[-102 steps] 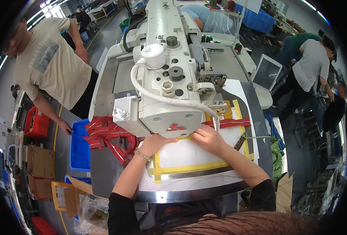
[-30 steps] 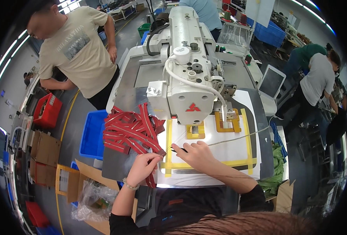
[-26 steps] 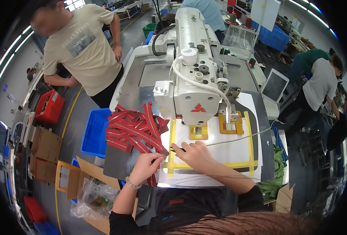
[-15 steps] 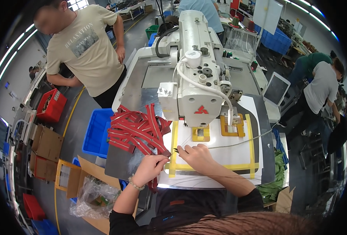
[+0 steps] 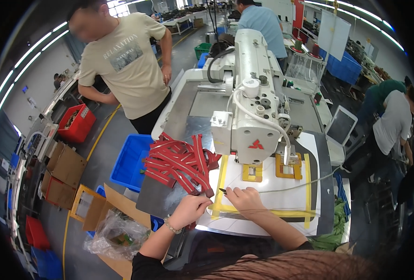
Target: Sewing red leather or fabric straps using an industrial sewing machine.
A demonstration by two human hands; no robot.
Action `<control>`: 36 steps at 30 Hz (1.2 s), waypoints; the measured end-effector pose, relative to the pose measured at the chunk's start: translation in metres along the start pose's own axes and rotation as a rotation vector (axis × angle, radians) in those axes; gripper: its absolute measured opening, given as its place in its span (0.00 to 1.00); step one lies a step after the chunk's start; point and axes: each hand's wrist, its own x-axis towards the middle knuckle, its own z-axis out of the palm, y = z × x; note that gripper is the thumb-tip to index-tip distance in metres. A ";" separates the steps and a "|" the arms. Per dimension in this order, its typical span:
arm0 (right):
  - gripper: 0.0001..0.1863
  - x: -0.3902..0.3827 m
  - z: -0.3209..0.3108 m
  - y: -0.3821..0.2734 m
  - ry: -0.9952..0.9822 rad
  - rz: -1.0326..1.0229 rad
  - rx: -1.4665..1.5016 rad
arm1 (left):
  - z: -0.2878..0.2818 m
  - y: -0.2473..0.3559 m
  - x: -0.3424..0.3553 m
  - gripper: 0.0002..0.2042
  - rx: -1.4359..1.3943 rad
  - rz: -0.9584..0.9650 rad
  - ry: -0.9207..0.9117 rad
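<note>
My left hand (image 5: 189, 211) is closed in a pinch at the table's front edge, just below the red zipper strips (image 5: 176, 161). Whatever its fingers hold is hidden; a bit of red strip shows below the hand. My right hand (image 5: 245, 201) grips a small black pointed tool (image 5: 223, 190), its tip toward the strips' lower ends. That hand rests over a white sheet (image 5: 277, 196) bordered with yellow tape. Beyond it stands a white sewing machine (image 5: 253, 121), with two yellow-orange frames (image 5: 252, 173) below its head.
A blue bin (image 5: 131, 163) and an open cardboard box (image 5: 123, 205) with clear plastic stand left of the table. A person in a beige shirt (image 5: 127, 65) stands at the far left. A screen (image 5: 341, 125) and green fabric (image 5: 335, 224) are on the right. A cord crosses the sheet.
The whole view has shifted, so the machine and table sit farther right and lower. Both hands keep much the same pose beside the strips, with the black tool still in my right hand.
</note>
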 end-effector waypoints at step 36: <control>0.13 -0.045 -0.017 0.008 0.024 0.289 -0.030 | -0.065 -0.062 0.016 0.09 -0.225 -0.230 0.404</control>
